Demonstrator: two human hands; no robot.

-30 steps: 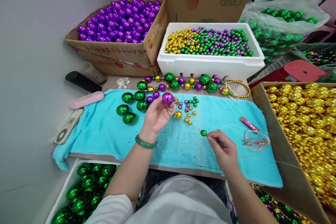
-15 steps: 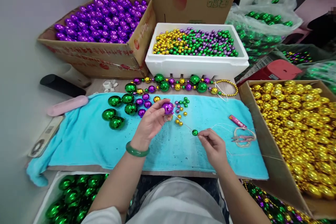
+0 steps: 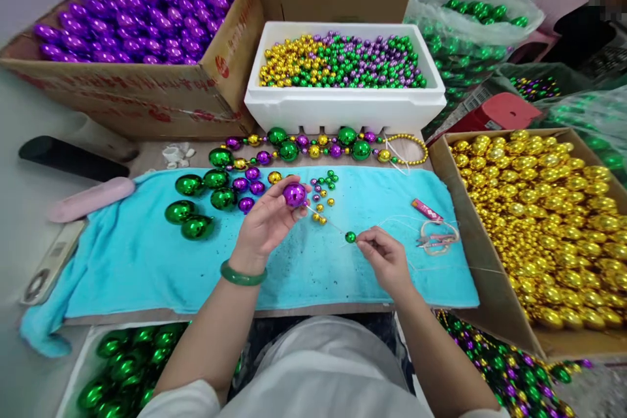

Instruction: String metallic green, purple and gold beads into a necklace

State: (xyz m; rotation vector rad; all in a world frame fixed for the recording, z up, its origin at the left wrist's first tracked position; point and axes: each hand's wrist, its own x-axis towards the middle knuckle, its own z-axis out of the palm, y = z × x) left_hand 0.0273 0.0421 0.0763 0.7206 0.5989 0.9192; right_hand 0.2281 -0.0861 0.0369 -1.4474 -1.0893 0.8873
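Observation:
My left hand (image 3: 264,222), wearing a green bangle (image 3: 243,273) at the wrist, is closed on a shiny purple bead (image 3: 294,194). A thin white string (image 3: 326,221) runs from that bead down to a small green bead (image 3: 350,237). My right hand (image 3: 385,255) pinches at the right side of the green bead, thumb against forefinger. On the blue towel (image 3: 304,274) just beyond the left hand lie loose gold, green and purple small beads (image 3: 321,208). Larger green beads (image 3: 196,226) and purple beads (image 3: 252,174) sit to its left.
A strung bead necklace (image 3: 313,151) lies behind the towel. Small scissors (image 3: 437,238) and a pink-labelled stick (image 3: 426,210) rest at right. Around stand a foam box (image 3: 343,108), a carton of purple beads (image 3: 147,95) and a carton of gold beads (image 3: 497,284).
The whole view has shifted, so the table's contents appear farther left and slightly higher. Both hands keep nearly the same pose, holding the purple bead and the small green bead.

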